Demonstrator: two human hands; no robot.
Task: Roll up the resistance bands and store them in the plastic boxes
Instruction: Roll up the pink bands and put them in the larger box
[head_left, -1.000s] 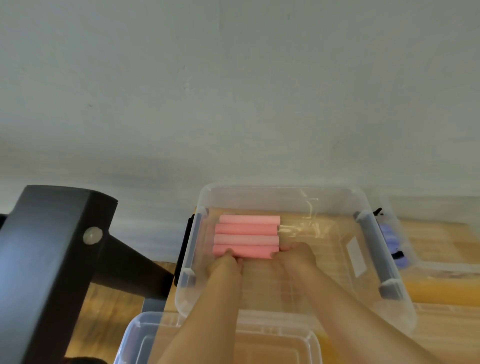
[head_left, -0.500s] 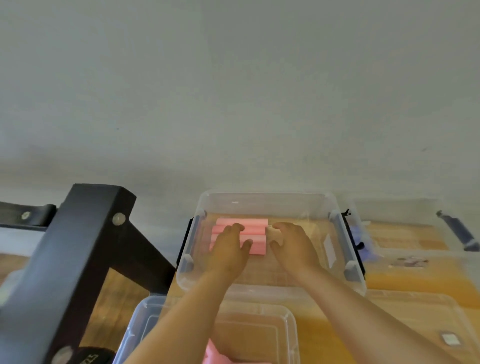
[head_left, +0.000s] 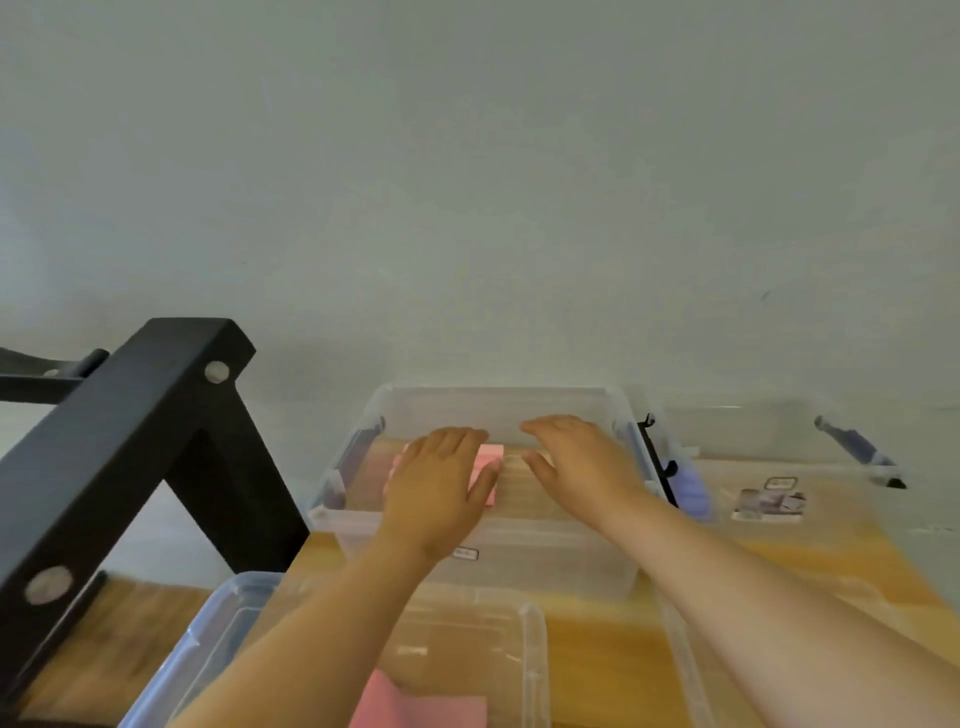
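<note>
Clear plastic box (head_left: 519, 569) sits on the wooden table (head_left: 597, 654) – open top, both hands over it

- Rolled pink resistance bands (head_left: 491, 458) lie inside the box, in its 9 o'clock half, side by side; only their 3 o'clock ends show, the rest is hidden under the left hand
- Left hand (head_left: 441, 486): palm down, fingers straight and close together, pointing to 12 o'clock, flat over the rolls. Can't tell if it presses them or just hovers – blurred
- Right hand (head_left: 582, 467): palm down, fingers loosely extended, thumb out towards 9 o'clock, holding nothing. It's over the box's 3 o'clock half, beside the rolls, not on them
- Second clear box (head_left: 234, 590) at 7 o'clock of the first, nearer the camera, with a flat pink band (head_left: 415, 701) in it, unrolled
- Third clear box (head_left: 779, 431) at 3 o'clock, with a blue-grey handle (head_left: 857, 447) and a label (head_left: 769, 505) on its wall
- Something purple (head_left: 688, 491) between first and third box, too blurred to name
- Black metal frame (head_left: 130, 431) with bolts at 9 o'clock, grey wall (head_left: 467, 182) behind
</note>
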